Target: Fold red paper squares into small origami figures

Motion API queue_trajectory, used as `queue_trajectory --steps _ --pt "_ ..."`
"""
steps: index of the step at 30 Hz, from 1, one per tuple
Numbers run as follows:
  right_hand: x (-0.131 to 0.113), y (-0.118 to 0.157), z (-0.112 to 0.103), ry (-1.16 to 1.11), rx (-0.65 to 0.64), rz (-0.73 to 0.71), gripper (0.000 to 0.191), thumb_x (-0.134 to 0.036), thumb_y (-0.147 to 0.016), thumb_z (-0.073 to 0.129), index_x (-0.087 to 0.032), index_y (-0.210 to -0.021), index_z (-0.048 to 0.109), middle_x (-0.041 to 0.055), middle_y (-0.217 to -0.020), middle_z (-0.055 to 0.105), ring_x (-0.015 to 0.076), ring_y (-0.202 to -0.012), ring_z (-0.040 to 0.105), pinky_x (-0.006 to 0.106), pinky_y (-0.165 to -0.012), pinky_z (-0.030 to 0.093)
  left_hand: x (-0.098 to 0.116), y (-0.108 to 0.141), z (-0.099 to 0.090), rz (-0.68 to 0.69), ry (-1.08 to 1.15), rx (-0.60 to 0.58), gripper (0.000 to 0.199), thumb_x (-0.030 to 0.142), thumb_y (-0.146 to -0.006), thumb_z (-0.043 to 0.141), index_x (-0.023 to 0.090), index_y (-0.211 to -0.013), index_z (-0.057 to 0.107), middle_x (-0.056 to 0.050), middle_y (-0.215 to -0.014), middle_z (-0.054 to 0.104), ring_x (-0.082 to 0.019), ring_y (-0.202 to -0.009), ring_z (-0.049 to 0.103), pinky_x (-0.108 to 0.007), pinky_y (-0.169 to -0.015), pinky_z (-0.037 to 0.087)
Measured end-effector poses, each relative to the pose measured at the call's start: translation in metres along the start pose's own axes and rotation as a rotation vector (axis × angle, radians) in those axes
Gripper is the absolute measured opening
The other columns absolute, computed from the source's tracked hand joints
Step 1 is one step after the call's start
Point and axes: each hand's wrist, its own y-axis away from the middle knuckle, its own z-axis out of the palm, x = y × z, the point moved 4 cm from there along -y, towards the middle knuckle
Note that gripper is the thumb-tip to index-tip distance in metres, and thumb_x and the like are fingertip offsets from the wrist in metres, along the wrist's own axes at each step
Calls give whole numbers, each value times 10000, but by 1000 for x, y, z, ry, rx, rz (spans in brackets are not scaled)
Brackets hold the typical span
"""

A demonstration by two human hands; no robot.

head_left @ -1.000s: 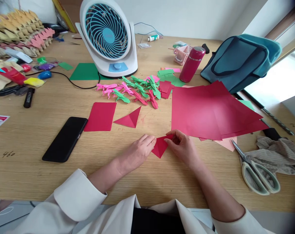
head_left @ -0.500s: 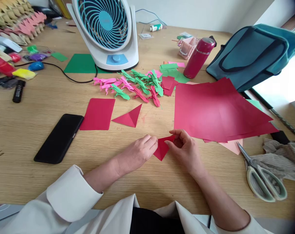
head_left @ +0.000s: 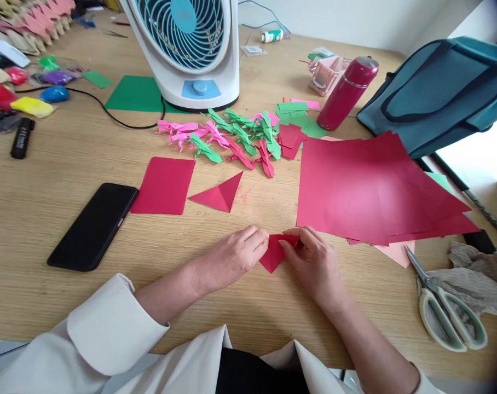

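Two hands [head_left: 275, 260] pinching folded red paper [head_left: 275, 253], wooden table [head_left: 215, 323], pale wall [head_left: 342, 19]

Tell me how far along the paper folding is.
Looks done: the pink, green and red folded figures. In hand: a small red piece, creased, between the left hand and right hand. Probably left: the creased red triangle, the flat red stack and perhaps the large red sheets, apparently unfolded.

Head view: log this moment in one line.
left hand: pinching folded red paper | right hand: pinching its other side | nearby: red triangle, black phone, scissors
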Motion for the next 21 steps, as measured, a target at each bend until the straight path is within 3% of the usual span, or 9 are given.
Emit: queue_trajectory --steps 8,21 --pt "-4 0 -1 38 -28 -73 103 -169 -921 560 -194 -917 659 29 -818 621 165 -730 564 305 -677 449 -1 -1 -1 8 15 -17 275 69 -910 465 87 -1152 595 -116 -1184 631 -221 -1045 572 -322 -885 527" --pt "-12 10 -3 125 -106 -307 183 -118 -946 527 -203 -1078 622 72 -1047 656 185 -911 625 331 -788 522 -3 -1 -2 26 -8 -19 293 59 -928 409 83 -1158 588 -112 -1144 636 -217 -1030 569 -315 -839 520"
